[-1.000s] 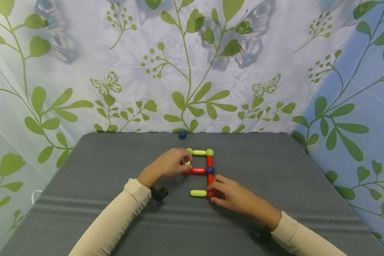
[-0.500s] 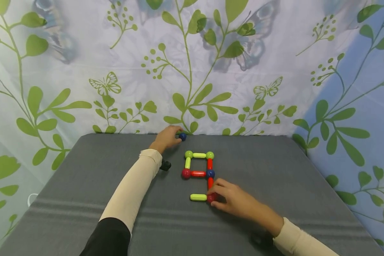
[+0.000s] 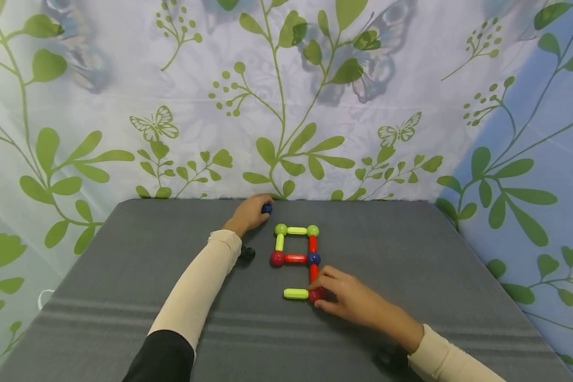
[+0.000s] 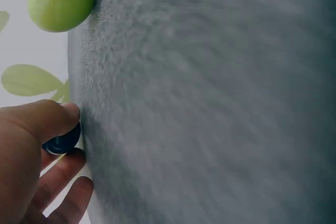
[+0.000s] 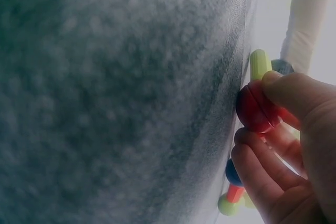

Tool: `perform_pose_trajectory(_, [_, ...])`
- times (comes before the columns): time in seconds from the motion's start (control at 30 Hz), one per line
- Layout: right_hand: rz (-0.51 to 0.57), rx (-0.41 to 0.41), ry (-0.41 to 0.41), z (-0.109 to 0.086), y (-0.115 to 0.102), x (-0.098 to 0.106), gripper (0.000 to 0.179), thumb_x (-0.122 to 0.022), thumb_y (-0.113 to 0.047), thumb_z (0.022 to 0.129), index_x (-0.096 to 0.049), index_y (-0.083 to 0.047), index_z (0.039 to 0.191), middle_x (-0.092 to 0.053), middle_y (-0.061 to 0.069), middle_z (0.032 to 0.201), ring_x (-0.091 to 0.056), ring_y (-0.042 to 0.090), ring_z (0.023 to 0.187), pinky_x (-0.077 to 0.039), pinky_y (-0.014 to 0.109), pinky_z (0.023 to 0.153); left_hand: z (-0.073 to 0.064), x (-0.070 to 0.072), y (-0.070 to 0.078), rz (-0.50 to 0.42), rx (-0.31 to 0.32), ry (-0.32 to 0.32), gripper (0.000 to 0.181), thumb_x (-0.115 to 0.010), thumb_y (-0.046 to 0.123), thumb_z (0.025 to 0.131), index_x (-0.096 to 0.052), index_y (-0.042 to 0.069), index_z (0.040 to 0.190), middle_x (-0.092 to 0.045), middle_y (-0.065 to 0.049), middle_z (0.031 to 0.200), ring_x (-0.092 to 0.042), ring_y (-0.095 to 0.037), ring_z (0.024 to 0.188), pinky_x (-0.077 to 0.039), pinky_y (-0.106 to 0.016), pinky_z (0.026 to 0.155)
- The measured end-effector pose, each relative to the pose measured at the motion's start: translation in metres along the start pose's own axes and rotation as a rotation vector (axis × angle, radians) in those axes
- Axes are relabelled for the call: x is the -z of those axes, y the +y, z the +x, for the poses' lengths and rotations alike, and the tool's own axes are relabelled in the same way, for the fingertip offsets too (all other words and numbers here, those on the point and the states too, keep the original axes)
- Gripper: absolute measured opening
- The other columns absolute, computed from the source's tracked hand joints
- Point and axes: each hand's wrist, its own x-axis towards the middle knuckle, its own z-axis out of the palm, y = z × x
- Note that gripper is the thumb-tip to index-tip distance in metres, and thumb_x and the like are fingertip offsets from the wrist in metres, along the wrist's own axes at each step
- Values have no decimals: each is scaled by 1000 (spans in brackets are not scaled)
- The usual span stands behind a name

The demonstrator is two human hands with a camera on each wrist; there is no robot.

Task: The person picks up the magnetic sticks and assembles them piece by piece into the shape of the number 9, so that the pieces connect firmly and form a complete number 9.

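Note:
At the far edge of the table, my left hand (image 3: pixel 251 211) pinches a loose blue ball (image 3: pixel 267 208) between thumb and fingers; the left wrist view shows the thumb over this dark ball (image 4: pixel 63 141). My right hand (image 3: pixel 346 294) holds the red ball (image 5: pixel 255 107) at the near corner of a ball-and-rod frame, thumb and fingertips around it. A yellow-green rod (image 3: pixel 296 294) sticks out leftward from that ball. A red rod (image 3: pixel 314 272) runs up to another blue ball (image 3: pixel 313 258). Beyond lies a square of rods with two green balls (image 3: pixel 280 229) and a red ball (image 3: pixel 277 258).
The grey cloth-covered table (image 3: pixel 172 297) ends at a patterned curtain (image 3: pixel 210 106) behind it. A green ball (image 4: pixel 63 3) of the frame stands near my left hand. Black wrist cameras (image 3: pixel 247 254) sit under the forearms.
My left hand has left the square's left side, reached to the far edge, and taken hold of the blue ball, which shifts slightly left and nearer. My right hand stays on the red ball.

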Motion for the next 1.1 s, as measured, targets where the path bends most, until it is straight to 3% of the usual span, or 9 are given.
perform_pose_trajectory(0.37, [-38, 52, 44, 2, 5, 0, 30, -85, -17, 85, -71, -16, 112, -55, -8, 106, -58, 9, 88, -52, 23, 76, -50, 11, -5, -60, -94, 38, 37, -74, 15, 93, -62, 8, 127, -66, -13, 122, -63, -29, 111, -49, -47, 94])
perform_pose_trajectory(0.53, [-34, 34, 40, 5, 7, 1, 29, -84, -18, 85, -72, -16, 112, -56, -8, 105, -58, 7, 89, -52, 23, 78, -88, 15, 9, -97, -168, 14, 32, -77, 13, 90, -63, 8, 118, -66, -7, 110, -65, -20, 100, -52, -40, 85])
perform_pose_trajectory(0.7, [-47, 0, 43, 7, 10, 2, 30, -85, -18, 84, -71, -17, 111, -55, -9, 105, -57, 6, 91, -52, 24, 79, -118, 16, 30, -135, -251, -63, 28, -79, 13, 89, -63, 11, 112, -62, 1, 104, -62, -14, 91, -53, -33, 78])
perform_pose_trajectory(0.87, [-51, -8, 47, 11, 13, 4, 29, -85, -18, 85, -71, -17, 111, -56, -9, 105, -57, 6, 92, -53, 26, 81, -133, 11, 46, -167, -313, -128, 30, -81, 16, 88, -63, 11, 111, -61, 4, 102, -60, -11, 87, -52, -31, 78])
perform_pose_trajectory(1.1, [-52, -29, 42, 16, 14, 4, 28, -83, -20, 86, -71, -17, 112, -56, -9, 105, -57, 6, 92, -53, 28, 82, -141, 0, 52, -170, -309, -187, 29, -82, 19, 87, -63, 16, 108, -61, 7, 98, -60, -8, 85, -52, -28, 77])
